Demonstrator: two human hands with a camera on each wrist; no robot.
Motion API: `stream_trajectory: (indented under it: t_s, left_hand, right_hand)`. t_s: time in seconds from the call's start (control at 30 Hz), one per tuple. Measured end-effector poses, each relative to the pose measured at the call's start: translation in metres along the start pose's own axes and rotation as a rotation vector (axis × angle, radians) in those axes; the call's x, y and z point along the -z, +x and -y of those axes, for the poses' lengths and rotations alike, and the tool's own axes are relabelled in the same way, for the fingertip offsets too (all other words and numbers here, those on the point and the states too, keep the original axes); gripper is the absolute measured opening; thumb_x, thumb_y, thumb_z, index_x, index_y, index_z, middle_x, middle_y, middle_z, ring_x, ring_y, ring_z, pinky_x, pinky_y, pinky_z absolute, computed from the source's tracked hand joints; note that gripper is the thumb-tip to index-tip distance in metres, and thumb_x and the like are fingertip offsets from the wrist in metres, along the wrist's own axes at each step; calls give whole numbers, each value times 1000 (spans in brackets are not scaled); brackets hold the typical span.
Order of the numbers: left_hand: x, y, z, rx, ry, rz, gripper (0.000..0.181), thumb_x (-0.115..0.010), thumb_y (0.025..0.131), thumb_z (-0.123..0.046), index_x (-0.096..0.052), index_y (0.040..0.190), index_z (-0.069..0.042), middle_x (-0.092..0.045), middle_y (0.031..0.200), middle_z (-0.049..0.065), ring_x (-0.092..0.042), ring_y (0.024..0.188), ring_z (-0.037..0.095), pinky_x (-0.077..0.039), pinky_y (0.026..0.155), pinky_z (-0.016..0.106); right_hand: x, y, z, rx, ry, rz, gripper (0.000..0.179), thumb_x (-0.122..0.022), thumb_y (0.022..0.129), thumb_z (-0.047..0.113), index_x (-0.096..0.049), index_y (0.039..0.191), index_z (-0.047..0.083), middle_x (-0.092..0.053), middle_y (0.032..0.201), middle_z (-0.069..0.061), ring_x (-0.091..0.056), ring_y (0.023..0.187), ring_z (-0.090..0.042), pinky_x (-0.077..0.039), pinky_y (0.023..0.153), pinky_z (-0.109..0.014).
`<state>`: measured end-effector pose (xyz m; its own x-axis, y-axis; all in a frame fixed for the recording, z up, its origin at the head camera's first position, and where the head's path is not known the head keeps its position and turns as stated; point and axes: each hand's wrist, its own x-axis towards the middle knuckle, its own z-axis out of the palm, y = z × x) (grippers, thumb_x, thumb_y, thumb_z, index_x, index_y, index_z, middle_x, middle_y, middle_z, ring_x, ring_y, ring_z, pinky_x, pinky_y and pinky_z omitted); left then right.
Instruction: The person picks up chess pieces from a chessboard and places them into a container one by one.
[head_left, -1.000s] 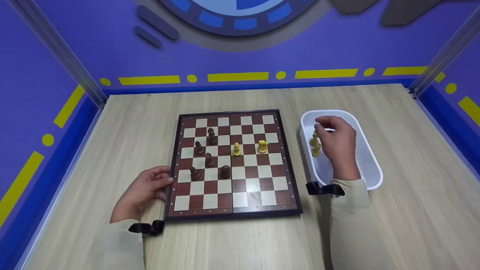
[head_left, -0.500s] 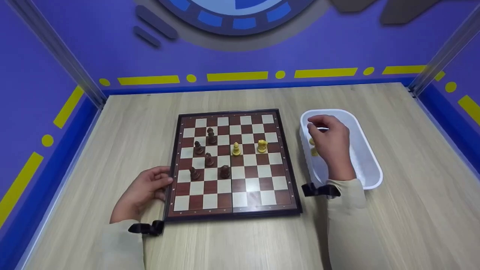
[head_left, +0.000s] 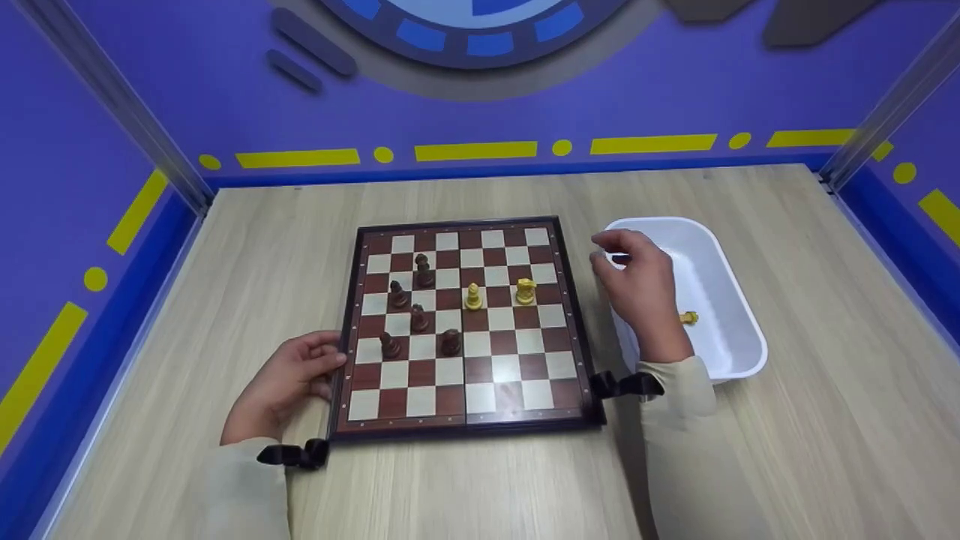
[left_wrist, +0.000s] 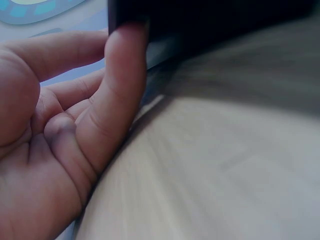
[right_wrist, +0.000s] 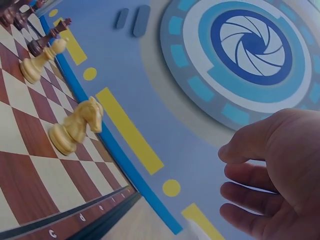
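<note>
My left hand (head_left: 289, 375) grips the left edge of the dark-framed chessboard (head_left: 510, 367); its fingers (left_wrist: 125, 75) meet the black side of the board. My right hand (head_left: 641, 285) hovers over the left rim of the white tray (head_left: 739, 322), fingers loosely bent, thumb and fingertips apart, nothing visible between them. On the board stand a yellow knight (head_left: 525, 291), a yellow bishop (head_left: 472, 297) and several dark chess pieces (head_left: 424, 271) on the left half. In the right wrist view the knight (right_wrist: 75, 127) is nearest, left of the right hand (right_wrist: 280, 170).
A yellow chess piece (head_left: 688, 318) lies on its side in the tray; my right hand and forearm hide part of the inside. The wooden table (head_left: 465, 487) is bounded by purple panels (head_left: 487, 112) at the back and sides.
My right hand has moved left from over the tray toward the board. Two yellow pieces seen earlier are now hidden, and another shows right of the wrist. The left hand stays put.
</note>
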<state>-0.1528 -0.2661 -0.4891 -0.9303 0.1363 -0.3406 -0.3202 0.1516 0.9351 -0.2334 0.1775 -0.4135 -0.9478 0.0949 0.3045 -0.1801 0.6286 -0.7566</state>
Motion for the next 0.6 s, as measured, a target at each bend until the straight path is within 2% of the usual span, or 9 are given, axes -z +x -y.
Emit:
stream_trajectory:
  t_s: [0.6]
  left_hand:
    - [0,-2,-1,-7,-3,14,50,-62,94,-11,-42,137,5,-62,88,-3,-60,54,9,-55,50,28]
  right_hand:
    - [-17,-5,8,58,-22,76,22,-66,88,10,-68,110,5,-67,113,-13,-62,105,-31,-53,95,-46]
